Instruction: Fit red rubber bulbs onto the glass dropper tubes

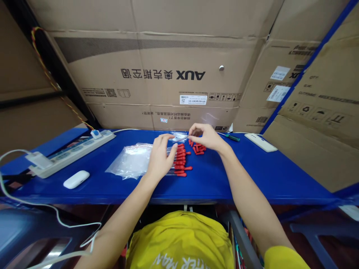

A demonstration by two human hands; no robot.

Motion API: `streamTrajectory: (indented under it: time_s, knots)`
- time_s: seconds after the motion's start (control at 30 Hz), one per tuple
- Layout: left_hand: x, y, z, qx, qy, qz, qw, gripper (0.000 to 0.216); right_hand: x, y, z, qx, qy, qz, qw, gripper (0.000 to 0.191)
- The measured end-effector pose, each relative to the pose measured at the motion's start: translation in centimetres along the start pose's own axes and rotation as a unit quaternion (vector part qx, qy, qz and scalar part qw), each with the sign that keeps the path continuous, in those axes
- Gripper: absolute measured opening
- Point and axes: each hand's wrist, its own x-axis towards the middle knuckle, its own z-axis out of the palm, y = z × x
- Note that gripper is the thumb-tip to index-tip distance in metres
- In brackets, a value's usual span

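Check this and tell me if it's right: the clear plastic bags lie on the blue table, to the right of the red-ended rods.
The side is wrong: the head view shows the clear plastic bags to the left of the red-ended rods. They do lie on the blue table.

General light: was moderate and diffuse; its source lay out of view.
Blue table (213, 186): was evenly lit on top; it fell dim below the front edge.
Clear plastic bags (127, 162): showed whitish glare, left of the table's middle.
Printed carton (157, 52): large lettering was legible beyond the back edge; small print was soft.
Black post (46, 48): sank into shadow past the back left corner.
Right-hand cardboard (314, 153): looked stretched and soft beyond the right edge.
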Motion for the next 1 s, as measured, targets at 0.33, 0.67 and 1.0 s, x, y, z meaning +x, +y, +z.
streamTrajectory:
  time_s: [0.33,0.67,1.0]
  knots:
    - [-0.5,0.7,0.5,0.032,-0.14,-0.027,0.989,0.03,-1.0,-1.4,1.0,0.045,-0.057,0.02,0.997,0.022]
    - [-0.5,1.4,0.1,0.017,-0.129,-0.066,0.989,0.027,-2.3,3.9,-2.9,-0.323,-0.047,0.233,0.916,0.03]
    - [-0.4,1.2,0.3,-0.037,-0.126,-0.009,0.991,0.031,-2.0,3.6,-1.8,-0.365,-0.072,0.25,0.894,0.007]
